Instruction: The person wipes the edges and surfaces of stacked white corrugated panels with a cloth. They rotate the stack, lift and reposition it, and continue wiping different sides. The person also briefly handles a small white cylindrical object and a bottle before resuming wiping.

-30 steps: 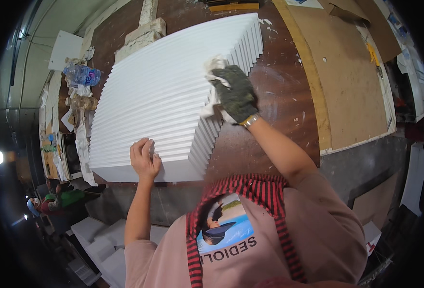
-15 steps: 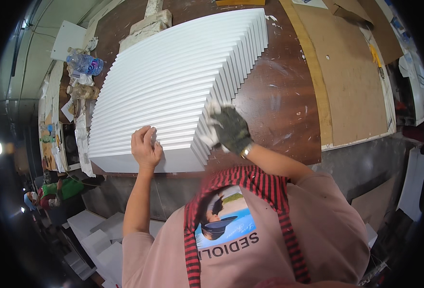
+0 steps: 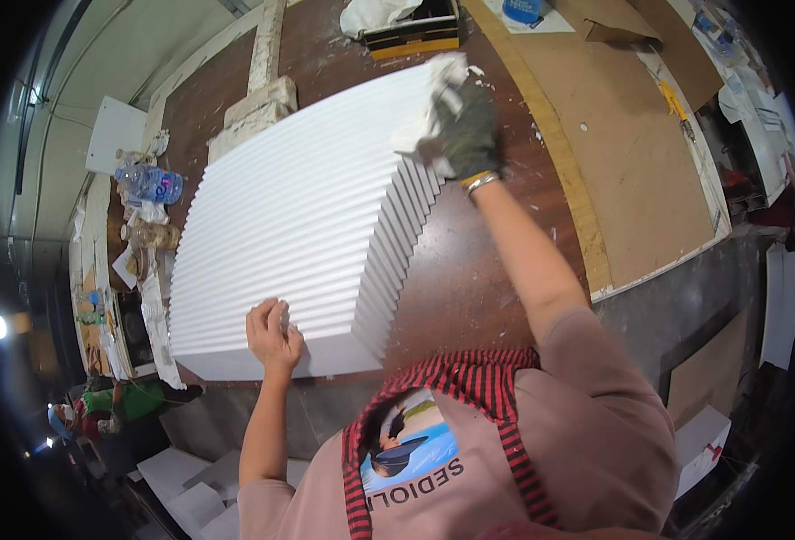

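A large stack of white strips (image 3: 276, 207) lies on the brown table, its top finely ridged and its right side stepped. My right hand (image 3: 467, 135), in a dark glove with a metal bracelet at the wrist, is at the far right corner of the stack. It is closed on a white cloth (image 3: 420, 130) pressed against the strip ends; the cloth is partly blurred. My left hand (image 3: 274, 337) is bare and rests at the near edge of the stack, its fingers curled against the nearest strips.
A white-smeared block (image 3: 258, 108) sits behind the stack. Plastic bottles (image 3: 150, 184) stand at the left. A dark box (image 3: 411, 31) with white material lies at the far edge. Brown board (image 3: 640, 171) covers the right side, with a yellow-handled tool (image 3: 673, 99) on it.
My right hand has slid from the stack's near right side to its far right corner with the cloth. My left hand stays at the near edge. The view has shifted.
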### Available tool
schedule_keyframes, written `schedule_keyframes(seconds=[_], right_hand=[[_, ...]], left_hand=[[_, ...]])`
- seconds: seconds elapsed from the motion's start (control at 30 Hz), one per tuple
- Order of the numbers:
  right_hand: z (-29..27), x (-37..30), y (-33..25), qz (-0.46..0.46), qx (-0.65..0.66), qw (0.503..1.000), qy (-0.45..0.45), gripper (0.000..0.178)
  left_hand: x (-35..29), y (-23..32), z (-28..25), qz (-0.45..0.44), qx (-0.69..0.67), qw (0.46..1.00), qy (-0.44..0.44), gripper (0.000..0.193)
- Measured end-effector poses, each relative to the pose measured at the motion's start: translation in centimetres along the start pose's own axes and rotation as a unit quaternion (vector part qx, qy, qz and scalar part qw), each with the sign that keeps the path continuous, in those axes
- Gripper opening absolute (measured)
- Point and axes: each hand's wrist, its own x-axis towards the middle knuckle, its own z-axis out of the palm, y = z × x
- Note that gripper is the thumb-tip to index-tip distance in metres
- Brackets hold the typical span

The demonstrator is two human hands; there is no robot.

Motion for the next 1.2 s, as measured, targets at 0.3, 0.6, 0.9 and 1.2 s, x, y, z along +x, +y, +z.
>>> schedule_keyframes(seconds=[0.3,0.6,0.9,1.2], right_hand=[[-1.4,-1.4,4.5,0.239,0.219,0.938,-0.125,0.025],[-0.1,-1.4,6.0,0.175,-0.007,0.963,-0.204,0.027],[3.1,4.3,9.9,-0.031,-0.015,0.995,-0.092,0.029],[-1.2,6.5,9.6,-0.006,0.019,0.989,-0.149,0.028]], left_hand=[[-0.4,-0.5,0.2,-0.003,-0.003,1.000,-0.016,0.040],[-0.2,-0.4,0.2,0.002,-0.013,1.000,-0.010,0.039],[-0.4,-0.3,0.1,-0.005,-0.010,1.000,-0.011,0.039],[-0.4,-0.4,0.3,0.012,-0.002,1.000,0.004,0.039]])
